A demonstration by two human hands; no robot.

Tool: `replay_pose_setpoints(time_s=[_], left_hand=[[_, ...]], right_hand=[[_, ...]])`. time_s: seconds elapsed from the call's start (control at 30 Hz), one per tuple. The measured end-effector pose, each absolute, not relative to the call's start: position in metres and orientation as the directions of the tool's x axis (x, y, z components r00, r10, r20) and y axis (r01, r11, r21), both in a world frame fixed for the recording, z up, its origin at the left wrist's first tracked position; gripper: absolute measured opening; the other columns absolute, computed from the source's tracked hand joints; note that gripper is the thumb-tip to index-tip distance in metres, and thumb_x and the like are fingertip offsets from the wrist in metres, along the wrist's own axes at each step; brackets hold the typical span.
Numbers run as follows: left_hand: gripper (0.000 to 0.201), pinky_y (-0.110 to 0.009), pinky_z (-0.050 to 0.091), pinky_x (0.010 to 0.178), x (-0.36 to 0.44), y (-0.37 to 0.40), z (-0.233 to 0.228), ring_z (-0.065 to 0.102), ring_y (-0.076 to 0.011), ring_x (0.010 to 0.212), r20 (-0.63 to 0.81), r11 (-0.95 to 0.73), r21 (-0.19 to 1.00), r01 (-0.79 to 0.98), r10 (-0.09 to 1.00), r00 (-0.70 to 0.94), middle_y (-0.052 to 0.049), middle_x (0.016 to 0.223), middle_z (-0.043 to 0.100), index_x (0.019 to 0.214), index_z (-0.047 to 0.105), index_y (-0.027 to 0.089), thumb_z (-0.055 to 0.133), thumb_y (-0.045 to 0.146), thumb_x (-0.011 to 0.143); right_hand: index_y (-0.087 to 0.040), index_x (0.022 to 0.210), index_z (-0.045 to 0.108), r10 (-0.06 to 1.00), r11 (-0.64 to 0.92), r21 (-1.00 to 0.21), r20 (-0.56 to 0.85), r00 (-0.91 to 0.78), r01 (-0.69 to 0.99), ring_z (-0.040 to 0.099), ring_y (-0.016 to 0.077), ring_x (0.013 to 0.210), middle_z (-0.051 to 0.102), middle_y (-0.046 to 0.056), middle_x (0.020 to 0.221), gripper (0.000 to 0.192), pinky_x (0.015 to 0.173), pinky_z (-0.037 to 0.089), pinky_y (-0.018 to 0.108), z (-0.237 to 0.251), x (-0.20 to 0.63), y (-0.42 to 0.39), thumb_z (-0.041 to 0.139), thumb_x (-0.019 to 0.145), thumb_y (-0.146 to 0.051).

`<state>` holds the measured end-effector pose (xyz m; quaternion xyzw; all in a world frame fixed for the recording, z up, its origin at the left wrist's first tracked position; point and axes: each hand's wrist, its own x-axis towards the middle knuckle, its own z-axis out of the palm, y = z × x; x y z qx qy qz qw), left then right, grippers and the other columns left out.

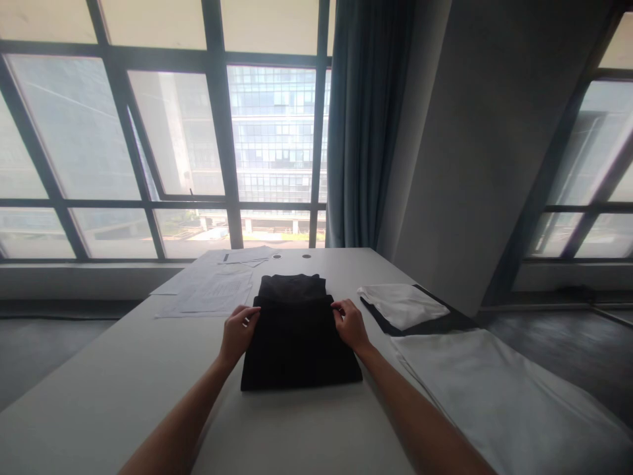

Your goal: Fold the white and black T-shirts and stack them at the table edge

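A black folded garment (298, 336) lies in the middle of the white table (123, 396). My left hand (239, 332) grips its left edge near the far fold, with a ring on one finger. Opposite it, my right hand (350, 323) pinches the right edge at the same height. Both forearms reach in from the bottom of the view. The fingertips curl over the cloth, so part of each edge is hidden.
Paper sheets (212, 290) lie at the far left of the table. A small folded white cloth (401, 303) rests on a dark piece at the right. A large white cloth (499, 389) covers the near right. Windows and a blue curtain (361, 125) stand behind.
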<state>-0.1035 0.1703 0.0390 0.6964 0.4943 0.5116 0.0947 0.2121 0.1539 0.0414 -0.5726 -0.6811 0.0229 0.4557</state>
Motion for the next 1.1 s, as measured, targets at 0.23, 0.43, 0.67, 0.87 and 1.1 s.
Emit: replay_pose_setpoints(time_s=[0.23, 0.43, 0.67, 0.87, 1.1], left_hand=[[0.027, -0.041, 0.050, 0.095, -0.105, 0.187, 0.024, 0.064, -0.0282, 0.104, 0.456, -0.293, 0.472, 0.831, 0.888, 0.054, -0.011, 0.108, 0.068, 0.100, 0.075, 0.018, 0.060, 0.026, 0.079], [0.042, -0.048, 0.030, 0.115, -0.051, 0.154, 0.026, 0.045, -0.0281, 0.136, 0.387, -0.523, 0.327, 0.787, 0.834, 0.393, -0.010, 0.147, 0.052, 0.128, 0.063, 0.020, 0.046, 0.040, 0.096], [0.064, -0.051, 0.018, 0.120, -0.049, 0.156, 0.003, 0.022, -0.0270, 0.149, 0.153, -0.527, 0.232, 0.818, 0.850, 0.504, -0.010, 0.159, 0.031, 0.149, 0.041, 0.019, 0.039, 0.055, 0.096], [0.069, -0.045, 0.016, 0.121, -0.078, 0.183, 0.009, 0.013, -0.0253, 0.151, 0.131, -0.347, 0.183, 0.920, 0.936, 0.327, -0.008, 0.162, 0.019, 0.153, 0.034, 0.018, 0.034, 0.058, 0.096], [0.075, -0.049, 0.013, 0.121, -0.104, 0.156, 0.004, 0.005, -0.0270, 0.151, 0.103, -0.364, 0.273, 0.891, 0.931, 0.349, -0.010, 0.164, 0.010, 0.156, 0.027, 0.017, 0.031, 0.062, 0.096]], right_hand=[[-0.018, 0.124, 0.063, 0.934, 0.025, -0.471, 0.326, 0.148, 0.882, 0.056, 0.0250, 0.117, 0.058, 0.014, 0.129, 0.035, 0.100, 0.043, 0.036, 0.037, 0.208, 0.154, 0.049, 0.092, -0.026], [-0.015, 0.140, 0.053, 0.954, 0.221, -0.394, 0.279, -0.113, 0.892, 0.040, 0.0276, 0.138, 0.046, 0.015, 0.148, 0.051, 0.114, 0.029, 0.043, 0.042, 0.163, 0.134, 0.043, 0.097, -0.040], [-0.024, 0.151, 0.039, 0.970, 0.243, -0.336, 0.082, -0.229, 0.910, 0.016, 0.0284, 0.150, 0.026, 0.007, 0.161, 0.062, 0.119, 0.008, 0.051, 0.013, 0.144, 0.122, 0.036, 0.097, -0.054], [-0.018, 0.156, 0.026, 1.000, 0.011, -0.284, 0.002, -0.011, 0.959, 0.007, 0.0255, 0.151, 0.014, 0.005, 0.164, 0.081, 0.120, 0.001, 0.051, 0.014, 0.166, 0.127, 0.022, 0.093, -0.069], [-0.015, 0.155, 0.028, 0.996, -0.067, -0.337, 0.025, 0.080, 0.939, 0.014, 0.0266, 0.150, 0.016, 0.008, 0.163, 0.073, 0.120, 0.006, 0.051, 0.006, 0.187, 0.118, 0.030, 0.097, -0.059]])
